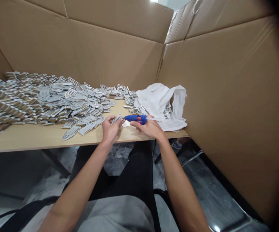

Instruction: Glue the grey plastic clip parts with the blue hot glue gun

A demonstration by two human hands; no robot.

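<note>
A blue hot glue gun (132, 118) lies in my right hand (150, 127), its fingers wrapped round the grip. A whitish glue stick (154, 119) sticks out of its back end. The gun's nozzle points left, close to a small grey-and-white flat piece (117, 119) that my left hand (110, 129) pinches above the table's front part. Whether the nozzle touches the piece I cannot tell. Under the gun a small white square (126, 123) lies on the table.
Many similar flat pieces (81, 103) are heaped at the left, with stacked ones (13, 100) farther left. A white plastic bag (154, 98) holding more pieces stands at the right of the wooden table (40, 137). Cardboard walls (120, 54) rise behind and to the right.
</note>
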